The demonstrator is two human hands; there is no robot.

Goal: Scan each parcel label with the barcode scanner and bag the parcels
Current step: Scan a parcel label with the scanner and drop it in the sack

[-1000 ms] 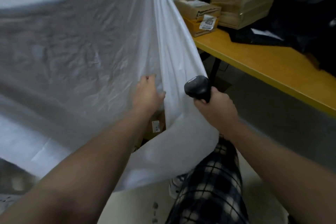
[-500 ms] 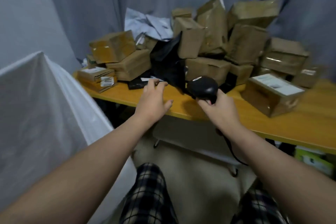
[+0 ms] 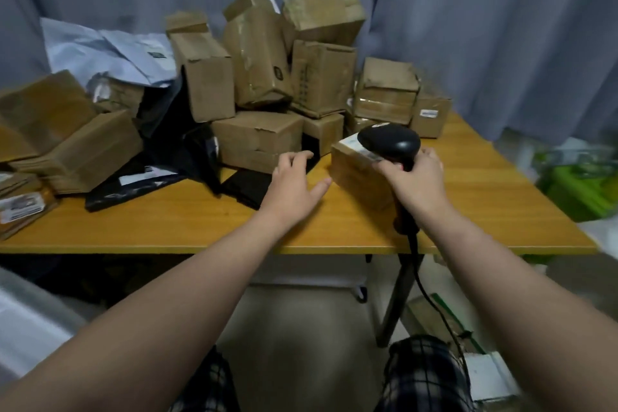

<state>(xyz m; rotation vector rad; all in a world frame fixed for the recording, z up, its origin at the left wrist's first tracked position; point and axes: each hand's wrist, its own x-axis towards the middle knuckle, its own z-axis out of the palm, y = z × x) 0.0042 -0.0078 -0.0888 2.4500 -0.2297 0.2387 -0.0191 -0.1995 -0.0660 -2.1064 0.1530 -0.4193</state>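
While my right hand [image 3: 414, 181] grips the scanner [image 3: 389, 142] low over the label [image 3: 351, 143] on the box [image 3: 359, 177] and my left hand [image 3: 294, 184] hangs open at its 9 o'clock, I fear too close an aim misreads, or a tug topples the pile [image 3: 261, 53] at 11 o'clock.

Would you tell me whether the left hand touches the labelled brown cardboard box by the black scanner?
Cannot tell. Head view: thumb of the left hand reaches the edge of the box; no clear gap or contact.

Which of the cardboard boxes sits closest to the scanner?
The box standing alone in front, white label on top, directly beneath the scanner gripped by the right hand; the others are piled behind.
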